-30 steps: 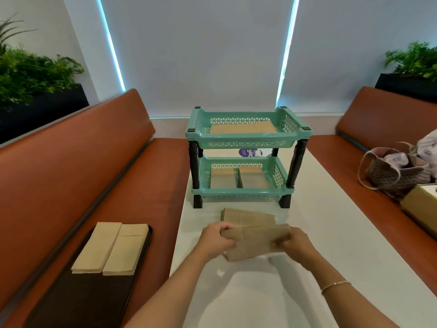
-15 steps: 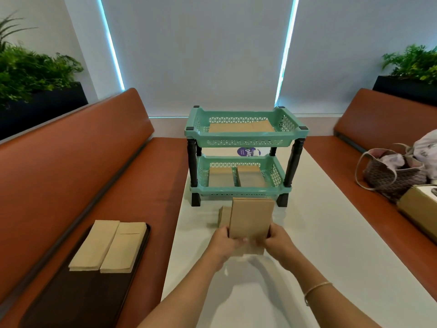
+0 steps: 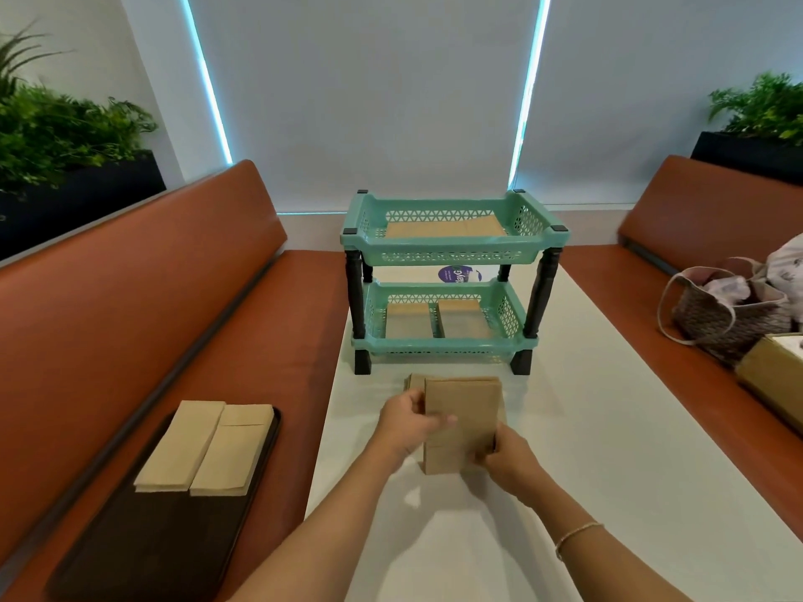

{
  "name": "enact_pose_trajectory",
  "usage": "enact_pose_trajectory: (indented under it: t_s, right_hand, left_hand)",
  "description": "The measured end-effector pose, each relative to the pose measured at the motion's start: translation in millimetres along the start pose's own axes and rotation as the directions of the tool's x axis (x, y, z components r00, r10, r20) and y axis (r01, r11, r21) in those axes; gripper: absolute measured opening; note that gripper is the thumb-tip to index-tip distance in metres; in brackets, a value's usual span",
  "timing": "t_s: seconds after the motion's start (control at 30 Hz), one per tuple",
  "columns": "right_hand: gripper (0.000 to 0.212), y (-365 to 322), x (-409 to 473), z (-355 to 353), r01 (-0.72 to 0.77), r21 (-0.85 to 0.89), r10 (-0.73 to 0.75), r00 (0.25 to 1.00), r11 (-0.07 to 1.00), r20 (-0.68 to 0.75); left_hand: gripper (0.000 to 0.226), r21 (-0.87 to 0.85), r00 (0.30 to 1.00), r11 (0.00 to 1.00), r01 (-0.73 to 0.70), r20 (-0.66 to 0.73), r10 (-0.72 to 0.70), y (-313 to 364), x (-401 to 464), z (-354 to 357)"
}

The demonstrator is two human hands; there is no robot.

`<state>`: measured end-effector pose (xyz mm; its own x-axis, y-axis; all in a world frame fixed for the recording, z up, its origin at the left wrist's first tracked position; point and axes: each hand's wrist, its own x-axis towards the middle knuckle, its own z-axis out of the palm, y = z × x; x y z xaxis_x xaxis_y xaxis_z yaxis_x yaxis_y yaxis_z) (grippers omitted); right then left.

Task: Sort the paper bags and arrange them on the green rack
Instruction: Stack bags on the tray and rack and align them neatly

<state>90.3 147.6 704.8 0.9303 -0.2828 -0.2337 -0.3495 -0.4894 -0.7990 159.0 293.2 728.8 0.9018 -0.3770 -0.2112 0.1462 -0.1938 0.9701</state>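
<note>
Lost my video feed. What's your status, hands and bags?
Left hand and right hand both gripping one paper bag over the table. Green rack ahead, both tiers partly filled. Path clear.

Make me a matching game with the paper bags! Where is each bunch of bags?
Things:
1. Bag in both hands
2. Two long bags
3. Two small stacks
4. Wide flat bags

Places:
A. top shelf of the green rack
B. black tray on the bench
C. over the white table
D. bottom shelf

Pairs: 1-C, 2-B, 3-D, 4-A
</note>
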Motion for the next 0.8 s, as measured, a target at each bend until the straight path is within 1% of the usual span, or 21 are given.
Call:
enact_pose_trajectory:
  t_s: [0.07, 0.13, 0.2, 0.27, 0.33, 0.4, 0.47, 0.53, 0.6, 0.63, 0.7, 0.73, 0.8]
  right_hand:
    - [0.032, -6, 0, -12, 0.035, -0.117, -0.031, 0.999, 0.993, 0.032]
    - [0.033, -20, 3, -33, 0.086, -0.263, -0.077, 0.996, 0.961, 0.047]
    - [0.035, -37, 5, -53, 0.155, -0.349, -0.140, 0.988, 0.924, 0.067]
    - [0.037, -55, 4, -64, 0.228, -0.424, -0.201, 0.974, 0.876, 0.109]
    - [0.043, -69, 4, -61, 0.279, -0.576, -0.237, 0.960, 0.769, 0.149]
    - [0.044, -69, 2, -46, 0.294, -0.716, -0.240, 0.954, 0.634, 0.179]
    - [0.041, -54, -2, -28, 0.287, -0.805, -0.198, 0.957, 0.519, 0.213]
    - [0.038, -40, -8, -17, 0.276, -0.843, -0.209, 0.957, 0.461, 0.198]
    - [0.032, -38, -8, -17, 0.274, -0.836, -0.217, 0.957, 0.476, 0.190]
    - [0.029, -41, -7, -19, 0.276, -0.813, -0.195, 0.960, 0.512, 0.203]
    - [0.028, -48, -1, -28, 0.254, -0.728, -0.143, 0.967, 0.637, 0.212]
    - [0.029, -52, 2, -35, 0.225, -0.659, -0.112, 0.971, 0.717, 0.210]
    - [0.032, -58, 7, -51, 0.133, -0.450, -0.036, 0.975, 0.883, 0.218]
  left_hand:
    - [0.030, -0.009, 0.997, 0.997, -0.073, 0.022, 0.073, 19, 1, -10]
    - [0.031, 0.040, 0.992, 0.992, -0.117, 0.058, 0.115, 34, 0, -24]
    - [0.033, 0.142, 0.989, 0.984, -0.112, 0.113, 0.096, 34, 0, -39]
    - [0.035, 0.261, 0.989, 0.963, -0.061, 0.143, 0.023, 23, 1, -45]
    - [0.039, 0.304, 0.995, 0.953, 0.004, 0.096, -0.035, 4, 2, -40]
    - [0.042, 0.282, 0.997, 0.957, 0.068, 0.006, -0.073, -18, 0, -30]
    - [0.043, 0.307, 0.994, 0.946, 0.106, -0.056, -0.093, -37, -4, -21]
    - [0.043, 0.362, 0.994, 0.926, 0.105, -0.067, -0.087, -48, -7, -18]
    - [0.041, 0.371, 0.995, 0.924, 0.096, -0.065, -0.077, -46, -6, -20]
    - [0.038, 0.380, 0.995, 0.920, 0.093, -0.058, -0.077, -41, -6, -22]
    - [0.031, 0.355, 0.998, 0.933, 0.062, -0.024, -0.057, -29, -2, -26]
    - [0.027, 0.282, 0.998, 0.958, 0.056, -0.016, -0.054, -21, 1, -28]
    - [0.021, 0.011, 0.995, 0.996, 0.083, -0.054, -0.082, 0, 9, -30]
